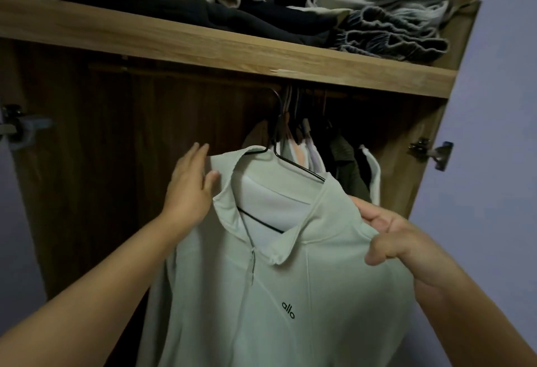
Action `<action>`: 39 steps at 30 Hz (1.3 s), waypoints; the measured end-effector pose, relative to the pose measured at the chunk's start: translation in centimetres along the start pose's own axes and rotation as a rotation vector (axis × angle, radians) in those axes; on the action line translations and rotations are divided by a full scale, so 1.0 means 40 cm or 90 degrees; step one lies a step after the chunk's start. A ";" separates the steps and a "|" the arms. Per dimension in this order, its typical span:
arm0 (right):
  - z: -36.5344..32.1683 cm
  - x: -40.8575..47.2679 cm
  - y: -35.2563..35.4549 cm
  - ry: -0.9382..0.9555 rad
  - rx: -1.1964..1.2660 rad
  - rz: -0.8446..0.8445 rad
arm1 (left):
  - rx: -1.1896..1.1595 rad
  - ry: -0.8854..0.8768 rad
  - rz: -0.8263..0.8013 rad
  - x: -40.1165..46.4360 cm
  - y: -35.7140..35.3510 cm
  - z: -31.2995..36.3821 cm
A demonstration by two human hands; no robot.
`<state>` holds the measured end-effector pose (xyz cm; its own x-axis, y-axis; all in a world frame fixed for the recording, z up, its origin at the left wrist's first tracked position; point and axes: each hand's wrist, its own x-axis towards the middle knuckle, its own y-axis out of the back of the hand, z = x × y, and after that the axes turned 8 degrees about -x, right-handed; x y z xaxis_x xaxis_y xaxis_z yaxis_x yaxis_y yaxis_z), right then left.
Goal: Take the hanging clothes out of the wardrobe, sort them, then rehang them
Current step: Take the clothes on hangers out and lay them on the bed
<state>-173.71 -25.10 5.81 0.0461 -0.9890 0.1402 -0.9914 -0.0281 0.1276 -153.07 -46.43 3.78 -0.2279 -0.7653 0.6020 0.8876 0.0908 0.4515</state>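
Now right hand [398, 239] fingers pinch pale zip top [290, 294] shoulder; left hand [190, 186] fingers straight, seemingly touching collar

Pale green zip-neck top [290, 294], small black logo on chest, hangs on black wire hanger [293, 162], collar open, tilted toward me. More hung clothes [343, 169] bunched behind at 1 o'clock, inside wardrobe [122, 140].
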 end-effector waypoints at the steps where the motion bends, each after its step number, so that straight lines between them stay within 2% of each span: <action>1: -0.007 -0.036 -0.003 -0.005 -0.010 -0.001 | 0.029 -0.021 -0.008 -0.018 0.001 0.014; 4: -0.024 -0.131 -0.005 -0.029 -0.010 0.022 | 0.061 -0.095 -0.015 -0.064 0.003 0.051; 8: -0.043 -0.237 -0.026 -0.057 -0.038 0.063 | -0.085 -0.083 0.021 -0.106 0.027 0.106; 10: -0.051 -0.284 -0.051 -0.073 -0.044 0.076 | -0.103 -0.098 0.024 -0.123 0.043 0.132; 17: -0.064 -0.460 -0.191 -0.067 0.017 0.213 | -0.192 -0.227 -0.224 -0.233 0.108 0.175; 22: -0.075 -0.617 -0.323 -0.104 -0.014 0.319 | -0.222 -0.300 -0.232 -0.334 0.132 0.217; 24: -0.092 -0.688 -0.377 -0.139 -0.082 0.362 | -0.244 -0.314 -0.226 -0.383 0.139 0.241; 28: -0.135 -0.814 -0.494 -0.251 -0.321 0.467 | -0.278 -0.346 -0.232 -0.472 0.158 0.305; 34: -0.134 -0.951 -0.661 -0.366 -0.660 0.790 | -0.351 -0.385 -0.267 -0.633 0.209 0.400; 39: -0.140 -1.092 -0.843 -0.429 -0.800 0.929 | -0.404 -0.378 -0.335 -0.796 0.282 0.445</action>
<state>-141.61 19.88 0.88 -0.8782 -0.0745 0.4725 0.3849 0.4762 0.7906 -142.91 -9.68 1.44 -0.6596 -0.1538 0.7357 0.6260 -0.6541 0.4245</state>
